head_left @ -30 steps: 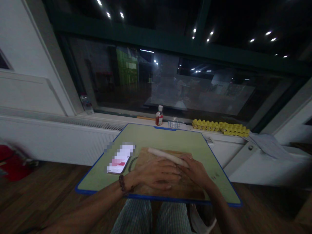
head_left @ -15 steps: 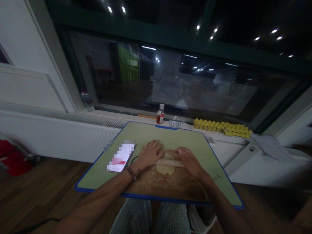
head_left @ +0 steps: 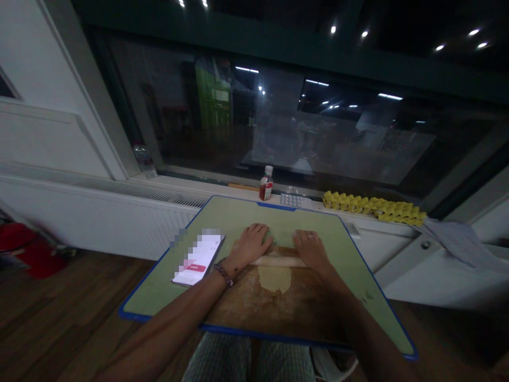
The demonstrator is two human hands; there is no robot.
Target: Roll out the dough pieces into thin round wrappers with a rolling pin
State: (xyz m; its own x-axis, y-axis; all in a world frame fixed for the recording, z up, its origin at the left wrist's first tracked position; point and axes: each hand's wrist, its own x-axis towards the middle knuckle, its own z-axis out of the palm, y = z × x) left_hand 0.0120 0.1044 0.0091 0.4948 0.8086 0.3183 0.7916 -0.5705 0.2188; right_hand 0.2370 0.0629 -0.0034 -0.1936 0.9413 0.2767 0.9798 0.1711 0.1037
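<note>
Both hands, left and right, have pushed the pin farther up the board, fingers flat and open, mid-roll over dough; drawing back seems next.

Dim, grainy indoor scene, ceiling-light glare in the dark window, warped, blurred edges.

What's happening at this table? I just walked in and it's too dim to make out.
A seated person presses both palms, left hand and right hand, flat on a rolling pin at the far end of a wooden board. A flat piece of dough lies just behind the pin. A phone sits on the green tabletop to the left.
</note>
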